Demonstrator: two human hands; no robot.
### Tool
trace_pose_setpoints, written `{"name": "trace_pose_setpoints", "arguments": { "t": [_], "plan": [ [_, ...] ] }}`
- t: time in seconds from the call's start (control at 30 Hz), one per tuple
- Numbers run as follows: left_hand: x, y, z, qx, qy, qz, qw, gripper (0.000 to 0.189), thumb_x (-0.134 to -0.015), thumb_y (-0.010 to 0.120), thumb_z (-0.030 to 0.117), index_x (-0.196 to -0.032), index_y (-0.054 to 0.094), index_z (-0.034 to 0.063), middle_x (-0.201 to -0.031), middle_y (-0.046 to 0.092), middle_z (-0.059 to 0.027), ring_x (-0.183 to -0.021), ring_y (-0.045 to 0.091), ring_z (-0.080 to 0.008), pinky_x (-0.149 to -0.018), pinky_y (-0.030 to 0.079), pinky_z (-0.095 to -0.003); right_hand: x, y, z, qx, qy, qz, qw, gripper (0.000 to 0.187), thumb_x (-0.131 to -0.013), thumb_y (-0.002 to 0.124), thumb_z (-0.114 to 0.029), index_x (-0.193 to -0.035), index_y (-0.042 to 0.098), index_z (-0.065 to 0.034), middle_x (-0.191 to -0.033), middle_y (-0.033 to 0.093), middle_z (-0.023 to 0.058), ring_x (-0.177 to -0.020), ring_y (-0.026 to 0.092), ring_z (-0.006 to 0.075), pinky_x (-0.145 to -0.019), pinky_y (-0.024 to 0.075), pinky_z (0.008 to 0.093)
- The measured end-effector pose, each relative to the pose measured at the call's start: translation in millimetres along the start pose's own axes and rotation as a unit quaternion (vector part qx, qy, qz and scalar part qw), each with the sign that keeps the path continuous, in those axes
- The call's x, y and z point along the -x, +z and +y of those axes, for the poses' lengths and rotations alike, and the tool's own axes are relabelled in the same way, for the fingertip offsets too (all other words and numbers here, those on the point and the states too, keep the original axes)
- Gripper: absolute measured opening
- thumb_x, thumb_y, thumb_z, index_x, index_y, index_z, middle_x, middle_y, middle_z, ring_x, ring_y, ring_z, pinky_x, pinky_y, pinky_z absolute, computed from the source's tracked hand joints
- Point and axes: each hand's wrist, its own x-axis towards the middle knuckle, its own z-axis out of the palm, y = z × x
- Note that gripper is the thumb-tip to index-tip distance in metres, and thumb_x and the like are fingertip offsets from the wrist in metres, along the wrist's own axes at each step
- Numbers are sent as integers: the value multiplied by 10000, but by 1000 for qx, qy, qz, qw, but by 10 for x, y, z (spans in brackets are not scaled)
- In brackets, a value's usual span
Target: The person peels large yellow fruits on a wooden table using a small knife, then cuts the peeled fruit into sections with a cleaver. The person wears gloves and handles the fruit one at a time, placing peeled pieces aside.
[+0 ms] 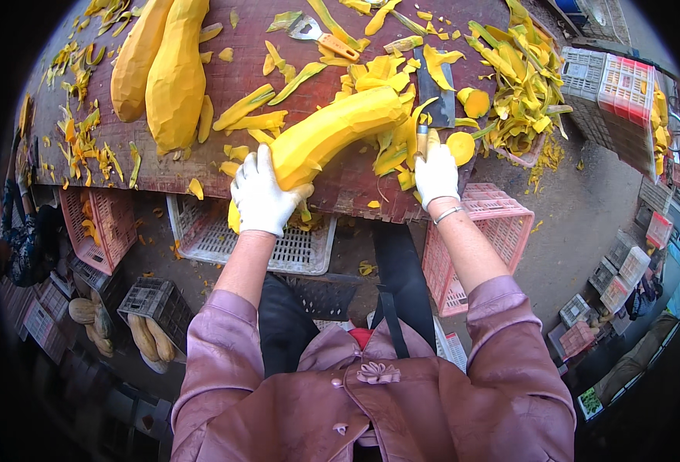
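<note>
A long peeled yellow squash [334,130] lies slantwise on the worn red tabletop [224,179] near its front edge. White-gloved, my left hand [264,193] grips its lower left end. My right hand [436,172], gloved too, is closed around the wooden handle [419,147] of a cleaver. The cleaver's dark broad blade [439,101] rests flat beyond the hand, with strips of peel partly over it. Two cut squash ends [460,148] sit beside it on the right. Peel strips [394,153] lie between the squash and my right hand.
A peeler [322,36] with an orange handle lies further back among peelings. Two peeled squashes [176,81] rest at the left. Peel is heaped [519,86] at the right edge. Plastic crates [478,242] stand below the table edge. A person [25,237] is at far left.
</note>
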Motion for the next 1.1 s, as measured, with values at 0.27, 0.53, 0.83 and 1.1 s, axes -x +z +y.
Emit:
{"name": "trace_pose_setpoints", "arguments": {
  "t": [0.27, 0.53, 0.83, 1.1],
  "plan": [
    [492, 134, -669, 64, -24, 24, 997, 1251, -607, 923, 410, -1603, 254, 58, -1590, 339, -268, -1457, 353, -448, -1212, 292, -548, -228, -113, -186, 16, 56, -46, 997, 890, -885, 708, -344, -1602, 293, -18, -1104, 697, 225, -1011, 697, 404, -890, 549, 480],
    [732, 313, -906, 210, -64, 54, 974, 1235, -609, 942, 318, -1604, 257, 67, -1586, 305, -307, -1424, 370, -491, -1197, 349, -510, 88, -1008, 60, -157, 140, 53, 976, 641, -858, 636, -204, -1483, 546, -89, -1119, 728, 207, -922, 729, 299, -850, 568, 379],
    [598, 256, -889, 177, -75, -3, 981, 1214, -604, 946, 338, -1595, 303, 62, -1571, 365, -252, -1427, 388, -440, -1199, 352, -474, 1316, -1192, -892, -288, -102, -76, 949, 572, -845, 746, -81, -1381, 577, 21, -1132, 718, 158, -995, 710, 207, -878, 574, 324],
    [598, 155, -954, 198, -66, -13, 978, 1134, -645, 926, 342, -1579, 352, 54, -1538, 425, -240, -1424, 402, -425, -1199, 347, -471, 1277, -768, -1177, -219, -90, -155, 959, 458, -846, 721, -235, -1256, 630, -52, -983, 731, 235, -931, 727, 400, -834, 576, 429]
  ]
}}
